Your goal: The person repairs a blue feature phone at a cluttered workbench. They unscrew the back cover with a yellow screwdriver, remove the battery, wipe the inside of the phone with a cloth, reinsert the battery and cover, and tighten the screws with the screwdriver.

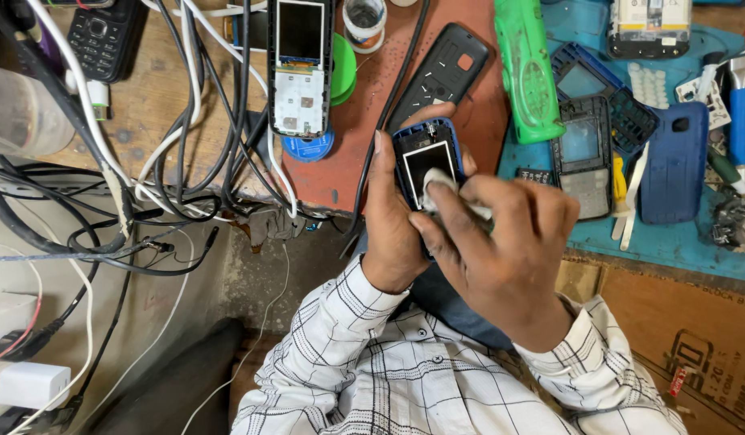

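My left hand (391, 217) grips a small blue-framed phone (425, 153) held upright in front of me, its dark screen facing up. My right hand (501, 242) pinches a small white cloth pad (441, 187) and presses it on the lower part of the phone's screen. Both hands are over the front edge of the workbench, above my lap. My sleeves are white with dark checks.
A red mat (364, 121) carries a stripped phone with bare board (300, 64) and a black back cover (441, 68). On the blue mat (662, 234) lie a green case (525, 68), phone frames (583, 157), a blue cover (674, 161) and tools. Tangled cables (187, 137) hang left.
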Tool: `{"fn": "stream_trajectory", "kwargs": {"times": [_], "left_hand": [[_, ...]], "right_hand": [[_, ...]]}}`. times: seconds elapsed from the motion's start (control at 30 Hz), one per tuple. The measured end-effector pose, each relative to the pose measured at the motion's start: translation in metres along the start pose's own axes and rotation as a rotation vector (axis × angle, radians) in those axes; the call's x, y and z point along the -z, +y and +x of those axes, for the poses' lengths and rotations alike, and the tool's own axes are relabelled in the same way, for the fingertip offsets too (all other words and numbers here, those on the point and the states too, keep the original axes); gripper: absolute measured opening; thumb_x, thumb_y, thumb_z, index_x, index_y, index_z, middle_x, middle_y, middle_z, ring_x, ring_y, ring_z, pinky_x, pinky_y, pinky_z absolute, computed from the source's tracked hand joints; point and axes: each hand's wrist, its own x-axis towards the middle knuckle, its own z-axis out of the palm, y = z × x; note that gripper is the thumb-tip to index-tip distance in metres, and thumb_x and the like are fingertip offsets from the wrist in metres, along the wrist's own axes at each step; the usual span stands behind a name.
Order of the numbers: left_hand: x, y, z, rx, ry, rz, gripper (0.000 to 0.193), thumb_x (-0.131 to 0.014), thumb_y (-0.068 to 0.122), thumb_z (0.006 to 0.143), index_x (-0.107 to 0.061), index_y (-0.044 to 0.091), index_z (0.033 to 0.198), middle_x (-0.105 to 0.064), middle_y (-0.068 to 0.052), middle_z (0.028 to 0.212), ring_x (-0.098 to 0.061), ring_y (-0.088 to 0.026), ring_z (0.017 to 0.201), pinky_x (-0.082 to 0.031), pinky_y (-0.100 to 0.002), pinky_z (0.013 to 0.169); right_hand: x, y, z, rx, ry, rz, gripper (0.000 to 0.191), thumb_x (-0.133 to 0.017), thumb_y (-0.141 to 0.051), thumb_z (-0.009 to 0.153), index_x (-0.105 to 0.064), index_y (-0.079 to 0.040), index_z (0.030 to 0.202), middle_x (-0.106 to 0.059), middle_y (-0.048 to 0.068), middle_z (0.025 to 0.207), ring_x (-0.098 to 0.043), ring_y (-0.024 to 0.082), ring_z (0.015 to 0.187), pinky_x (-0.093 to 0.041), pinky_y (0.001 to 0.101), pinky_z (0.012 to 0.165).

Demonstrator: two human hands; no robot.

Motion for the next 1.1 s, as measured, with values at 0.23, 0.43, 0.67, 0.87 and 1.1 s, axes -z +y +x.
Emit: {"fn": "stream_trajectory", "kwargs": {"times": [0.23, 0.43, 0.67, 0.87, 1.1], "left_hand": [[-0.001, -0.001, 0.001, -0.004, 0.002, -0.056, 0.058, -0.03, 0.05, 0.123, -0.049, -0.001, 0.143, -0.061, -0.006, 0.099, -0.061, -0.014, 0.092, -0.051, -0.028, 0.084], [-0.002, -0.002, -0.002, 0.03, 0.004, -0.047, 0.06, -0.029, 0.051, 0.119, -0.052, 0.003, 0.147, -0.062, -0.005, 0.099, -0.061, -0.014, 0.092, -0.052, -0.028, 0.083], [-0.002, 0.0, 0.0, 0.008, -0.004, -0.039, 0.06, -0.03, 0.05, 0.121, -0.051, 0.0, 0.144, -0.063, -0.006, 0.1, -0.062, -0.014, 0.09, -0.052, -0.03, 0.085], [-0.005, 0.003, 0.005, 0.05, -0.029, -0.04, 0.061, -0.029, 0.05, 0.118, -0.05, 0.0, 0.147, -0.064, -0.007, 0.102, -0.063, -0.014, 0.091, -0.052, -0.028, 0.083], [-0.003, 0.005, 0.002, 0.02, -0.094, 0.031, 0.061, -0.03, 0.051, 0.12, -0.05, 0.001, 0.146, -0.066, -0.008, 0.099, -0.063, -0.014, 0.091, -0.052, -0.028, 0.082]], "right_hand": [[-0.004, 0.002, 0.003, -0.097, -0.013, 0.133, 0.027, -0.079, -0.01, 0.1, -0.074, -0.015, 0.125, -0.062, 0.002, 0.119, -0.05, 0.026, 0.106, -0.036, 0.0404, 0.093], [-0.001, 0.002, 0.007, -0.081, -0.061, 0.045, 0.031, -0.077, -0.006, 0.096, -0.074, -0.015, 0.126, -0.061, 0.001, 0.118, -0.051, 0.027, 0.105, -0.035, 0.041, 0.091], [0.001, -0.002, 0.014, -0.068, -0.048, -0.016, 0.036, -0.073, -0.005, 0.095, -0.072, -0.014, 0.13, -0.059, 0.001, 0.122, -0.052, 0.026, 0.107, -0.035, 0.0401, 0.092], [-0.003, -0.002, 0.013, 0.027, -0.04, 0.034, 0.034, -0.074, -0.007, 0.097, -0.074, -0.019, 0.129, -0.06, -0.004, 0.118, -0.052, 0.023, 0.104, -0.034, 0.0429, 0.096], [-0.004, -0.002, 0.008, 0.007, -0.031, 0.041, 0.03, -0.074, -0.01, 0.101, -0.074, -0.017, 0.13, -0.061, -0.003, 0.12, -0.053, 0.023, 0.105, -0.033, 0.0422, 0.092]]}}
